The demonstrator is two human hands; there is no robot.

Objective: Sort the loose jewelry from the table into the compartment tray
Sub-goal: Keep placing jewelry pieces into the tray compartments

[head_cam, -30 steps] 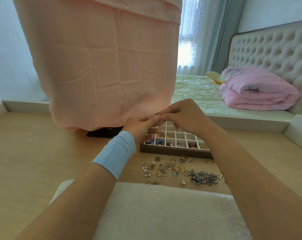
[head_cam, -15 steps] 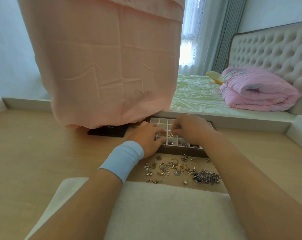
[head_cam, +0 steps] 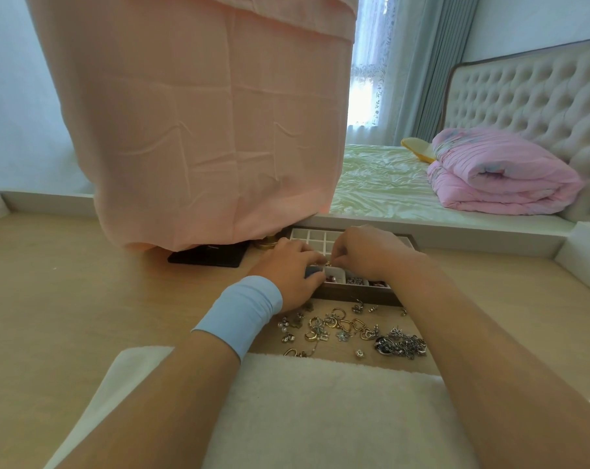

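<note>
Over tray (head_cam: 354, 294), fingers (head_cam: 338, 254) pinch gold piece (head_cam: 328, 264); front cells hold jewelry (head_cam: 354, 281).

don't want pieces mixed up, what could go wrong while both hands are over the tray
1. Both the left hand and right hand seem to pinch a small gold piece above the compartment tray; a slip could land it in a cell already holding other items.
2. The blue wristband sits close to the loose jewelry, so pulling back may scatter it.
</note>
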